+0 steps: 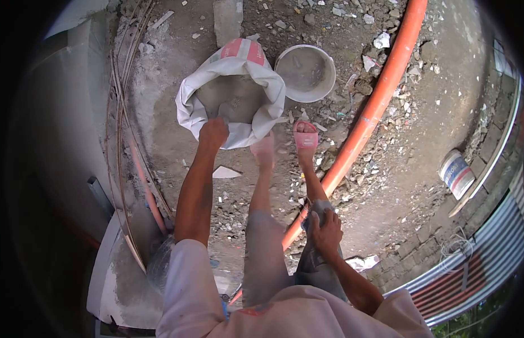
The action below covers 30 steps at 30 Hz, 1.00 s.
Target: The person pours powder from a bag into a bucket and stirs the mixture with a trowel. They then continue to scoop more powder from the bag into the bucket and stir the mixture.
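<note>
in the head view we looked straight down at a dusty ground (419,146) strewn with rubble. our left hand (213,133) was stretched out to an open white sack (242,132) standing just ahead of our feet, its top rolled down around a fill of grey powder (239,93). the fingers (217,125) of that hand were curled shut at the sack's near rim, closed on a small grey object (224,109) that stuck into the powder; its shape was too small for us to make out. our right hand (327,230) lay on our right knee (318,265), its fingers (318,217) spread flat over the cloth and holding nothing. a round bucket (324,65), grey inside, stood touching the sack on its right side. a pink sandal (305,136) on our right foot sat just below the bucket, and the other foot was blurred beside the sack. a long orange pipe (380,96) ran slantwise across the ground, passing under our right leg. well apart on the right lay a striped can (457,173) near a line of bricks, with corrugated sheet (487,253) beyond it.
</note>
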Motion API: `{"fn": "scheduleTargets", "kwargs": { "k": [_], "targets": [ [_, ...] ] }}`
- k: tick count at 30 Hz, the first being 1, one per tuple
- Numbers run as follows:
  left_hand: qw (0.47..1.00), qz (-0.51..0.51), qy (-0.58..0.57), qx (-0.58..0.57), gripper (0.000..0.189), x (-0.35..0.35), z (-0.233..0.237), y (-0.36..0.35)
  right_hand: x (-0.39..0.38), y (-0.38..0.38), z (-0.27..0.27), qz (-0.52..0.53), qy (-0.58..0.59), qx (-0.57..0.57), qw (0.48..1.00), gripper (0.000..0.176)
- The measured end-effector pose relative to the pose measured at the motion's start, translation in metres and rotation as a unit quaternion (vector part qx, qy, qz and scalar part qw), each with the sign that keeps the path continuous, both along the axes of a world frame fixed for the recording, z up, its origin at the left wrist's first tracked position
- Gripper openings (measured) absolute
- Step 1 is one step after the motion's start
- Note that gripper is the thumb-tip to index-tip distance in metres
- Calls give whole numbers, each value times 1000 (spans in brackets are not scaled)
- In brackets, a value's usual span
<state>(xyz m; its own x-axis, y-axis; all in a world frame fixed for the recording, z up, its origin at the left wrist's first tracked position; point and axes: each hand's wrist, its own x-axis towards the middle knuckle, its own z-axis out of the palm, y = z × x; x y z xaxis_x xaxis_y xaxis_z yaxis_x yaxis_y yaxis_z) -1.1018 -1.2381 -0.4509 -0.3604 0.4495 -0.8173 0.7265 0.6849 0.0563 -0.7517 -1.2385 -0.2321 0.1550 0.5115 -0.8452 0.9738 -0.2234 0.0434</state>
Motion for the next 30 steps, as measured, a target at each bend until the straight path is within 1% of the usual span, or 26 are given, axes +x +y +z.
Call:
{"fn": "scheduleTargets", "kwargs": {
  "k": [2, 5, 8, 11, 12, 15, 16, 17, 19, 21, 24, 28, 30],
  "targets": [
    [1000, 3, -24, -4, 29, 4, -12, 4, 2, 3, 0, -6, 3, 1, 1000, 56],
    [998, 44, -37, -2, 32, 3, -13, -2, -8, 10, 3, -6, 2, -4, 1000, 56],
    [996, 72, -35, 46, 36, 8, -34, -3, -8, 11, 1, 11, 8, -6, 1000, 56],
    [994, 53, -86, 39, 38, 11, -48, -6, 1, 9, -3, 22, 11, 17, 1000, 57],
    [991, 87, -74, 75, 35, 15, -41, -8, -3, 14, 0, -2, 16, -2, 1000, 58],
    [982, 86, -66, 157, 33, 22, -60, -22, -6, 14, -3, 19, -4, -9, 1000, 58],
    [975, 137, -99, 146, 39, 27, -70, -22, -6, 13, -3, 26, -8, -9, 1000, 58],
    [965, 186, -130, 134, 46, 33, -70, -12, -8, 12, -2, 30, -5, -4, 1000, 58],
    [943, 267, -169, 101, 53, 39, -65, 4, -10, 13, -2, 42, -5, 5, 999, 57],
    [924, 329, -187, 53, 51, 40, -57, 12, -12, 14, -3, 47, -10, 9, 999, 56],
    [889, 382, -232, 104, 45, 37, -49, 2, -22, 21, 5, 34, -6, 3, 999, 55],
    [844, 440, -280, 124, 42, 32, -45, -8, -19, 17, 4, 55, -17, -2, 998, 52],
    [822, 465, -297, 141, 39, 32, -26, -1, -23, 16, 6, 57, -19, -1, 998, 51]
  ]
}}
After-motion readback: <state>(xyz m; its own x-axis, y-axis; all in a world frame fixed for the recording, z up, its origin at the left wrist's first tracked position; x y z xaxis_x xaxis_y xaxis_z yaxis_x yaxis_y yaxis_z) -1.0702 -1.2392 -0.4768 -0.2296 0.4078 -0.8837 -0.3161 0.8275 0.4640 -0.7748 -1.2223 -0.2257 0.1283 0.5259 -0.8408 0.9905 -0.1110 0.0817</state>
